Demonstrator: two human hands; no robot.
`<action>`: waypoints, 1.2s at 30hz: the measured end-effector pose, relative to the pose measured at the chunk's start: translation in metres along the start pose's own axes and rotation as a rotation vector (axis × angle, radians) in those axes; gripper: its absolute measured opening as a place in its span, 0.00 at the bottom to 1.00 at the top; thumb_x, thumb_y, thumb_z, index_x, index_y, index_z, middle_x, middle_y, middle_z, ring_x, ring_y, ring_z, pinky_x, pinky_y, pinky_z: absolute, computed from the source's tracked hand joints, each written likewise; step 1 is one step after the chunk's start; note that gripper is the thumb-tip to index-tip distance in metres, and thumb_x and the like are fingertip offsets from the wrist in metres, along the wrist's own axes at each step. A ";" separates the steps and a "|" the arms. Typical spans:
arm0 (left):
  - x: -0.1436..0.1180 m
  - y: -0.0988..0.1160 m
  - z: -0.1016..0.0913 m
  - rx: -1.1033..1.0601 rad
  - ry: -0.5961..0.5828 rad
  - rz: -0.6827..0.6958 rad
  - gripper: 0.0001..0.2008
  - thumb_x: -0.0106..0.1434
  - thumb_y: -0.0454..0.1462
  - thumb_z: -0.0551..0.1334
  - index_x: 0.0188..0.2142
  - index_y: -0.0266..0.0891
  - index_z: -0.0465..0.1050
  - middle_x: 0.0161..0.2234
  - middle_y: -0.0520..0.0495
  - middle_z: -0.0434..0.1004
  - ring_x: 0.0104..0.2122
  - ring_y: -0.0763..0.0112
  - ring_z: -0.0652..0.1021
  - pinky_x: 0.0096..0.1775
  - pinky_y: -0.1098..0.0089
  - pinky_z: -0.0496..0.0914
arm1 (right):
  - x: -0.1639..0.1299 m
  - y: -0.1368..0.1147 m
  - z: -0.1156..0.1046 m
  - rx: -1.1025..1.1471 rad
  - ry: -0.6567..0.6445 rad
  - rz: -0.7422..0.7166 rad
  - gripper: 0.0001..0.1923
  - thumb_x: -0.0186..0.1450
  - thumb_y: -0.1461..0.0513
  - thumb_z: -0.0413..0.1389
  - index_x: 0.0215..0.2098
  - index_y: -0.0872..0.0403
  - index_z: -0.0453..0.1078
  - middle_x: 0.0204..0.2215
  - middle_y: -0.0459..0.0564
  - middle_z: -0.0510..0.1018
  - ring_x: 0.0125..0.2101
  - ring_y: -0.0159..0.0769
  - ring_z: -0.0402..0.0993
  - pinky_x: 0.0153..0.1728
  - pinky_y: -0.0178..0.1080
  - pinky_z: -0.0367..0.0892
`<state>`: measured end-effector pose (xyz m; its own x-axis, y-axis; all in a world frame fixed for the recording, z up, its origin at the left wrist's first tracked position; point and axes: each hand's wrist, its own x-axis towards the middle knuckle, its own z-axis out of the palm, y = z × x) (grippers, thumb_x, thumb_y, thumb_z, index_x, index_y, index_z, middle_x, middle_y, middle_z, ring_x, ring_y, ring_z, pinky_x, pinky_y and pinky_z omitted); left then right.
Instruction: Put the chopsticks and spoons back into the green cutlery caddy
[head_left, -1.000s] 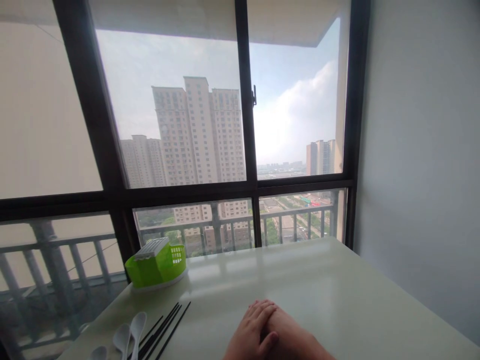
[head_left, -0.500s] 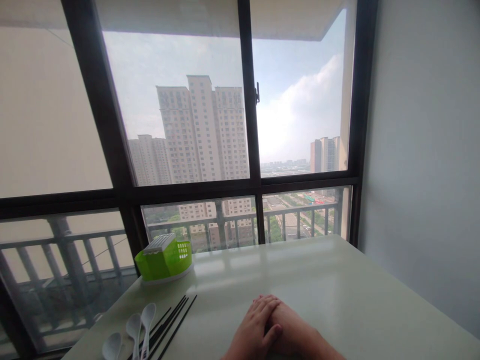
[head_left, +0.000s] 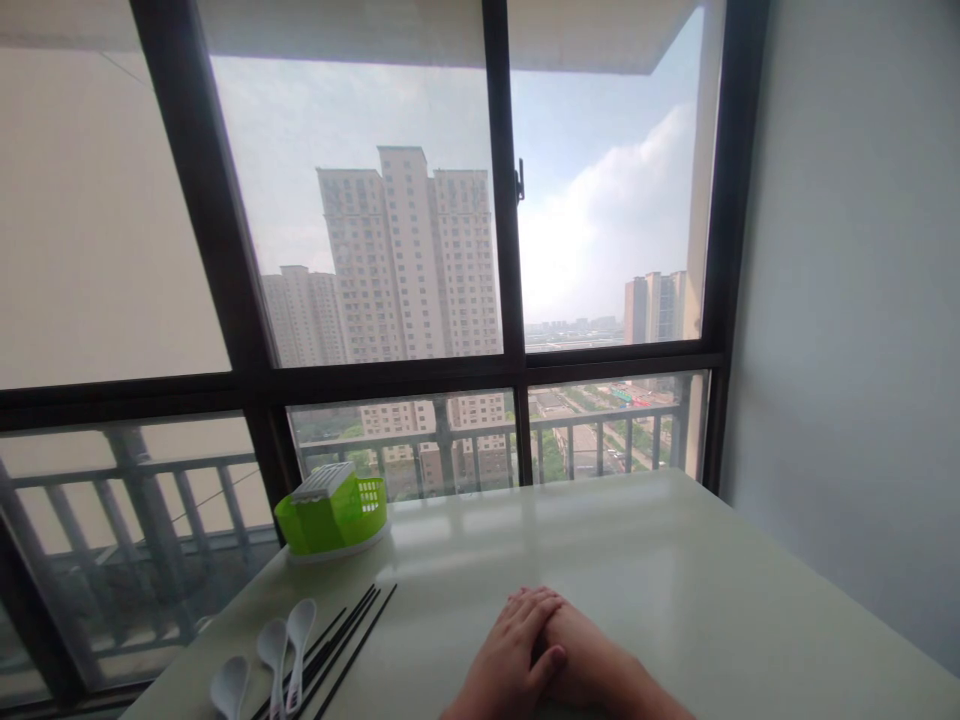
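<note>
The left hand [head_left: 514, 655] lies flat over the right hand [head_left: 600, 670], both empty and resting idle on the tabletop [head_left: 675, 580]. At ten o'clock, apart from them, black chopsticks [head_left: 337, 645] and white spoons [head_left: 274, 655] lie in a row; further off stands a green basket [head_left: 334, 512].

one head-worn view, seated height at the near edge of the glossy pale rectangular table [head_left: 637, 560], facing forward and only slightly down toward the far dark-framed glass window [head_left: 502, 300]. grey plain wall [head_left: 862, 300] close on the right. table's near part cut off at the bottom edge.
</note>
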<state>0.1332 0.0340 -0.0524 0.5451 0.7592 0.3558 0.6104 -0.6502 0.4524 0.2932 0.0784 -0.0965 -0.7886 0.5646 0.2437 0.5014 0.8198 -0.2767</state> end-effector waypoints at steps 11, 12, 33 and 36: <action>0.000 0.004 -0.002 -0.004 0.011 -0.008 0.28 0.70 0.55 0.57 0.66 0.54 0.63 0.67 0.49 0.68 0.67 0.57 0.66 0.71 0.51 0.55 | -0.001 0.006 0.006 0.015 0.025 -0.031 0.43 0.65 0.59 0.58 0.75 0.46 0.47 0.72 0.57 0.54 0.70 0.56 0.53 0.71 0.53 0.48; 0.000 0.004 -0.002 -0.004 0.009 -0.011 0.28 0.70 0.55 0.57 0.66 0.54 0.63 0.67 0.49 0.68 0.68 0.57 0.66 0.71 0.51 0.54 | -0.001 0.006 0.006 0.027 0.027 -0.031 0.43 0.65 0.59 0.58 0.74 0.46 0.48 0.72 0.57 0.54 0.70 0.56 0.53 0.71 0.53 0.47; -0.001 0.003 -0.001 0.008 0.020 -0.005 0.28 0.70 0.55 0.57 0.66 0.54 0.64 0.66 0.48 0.69 0.67 0.57 0.67 0.71 0.52 0.55 | -0.004 -0.006 -0.006 0.077 0.077 -0.014 0.40 0.64 0.60 0.58 0.73 0.47 0.55 0.71 0.57 0.59 0.68 0.58 0.57 0.70 0.53 0.50; -0.001 0.005 -0.001 0.010 0.024 -0.006 0.28 0.70 0.56 0.57 0.66 0.54 0.64 0.66 0.49 0.69 0.67 0.57 0.67 0.70 0.52 0.56 | -0.005 -0.008 -0.008 0.074 0.083 -0.012 0.40 0.64 0.60 0.59 0.73 0.48 0.55 0.70 0.58 0.59 0.68 0.60 0.57 0.70 0.53 0.50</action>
<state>0.1349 0.0301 -0.0494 0.5275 0.7637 0.3722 0.6197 -0.6455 0.4463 0.2957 0.0704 -0.0885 -0.7603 0.5637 0.3229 0.4622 0.8186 -0.3409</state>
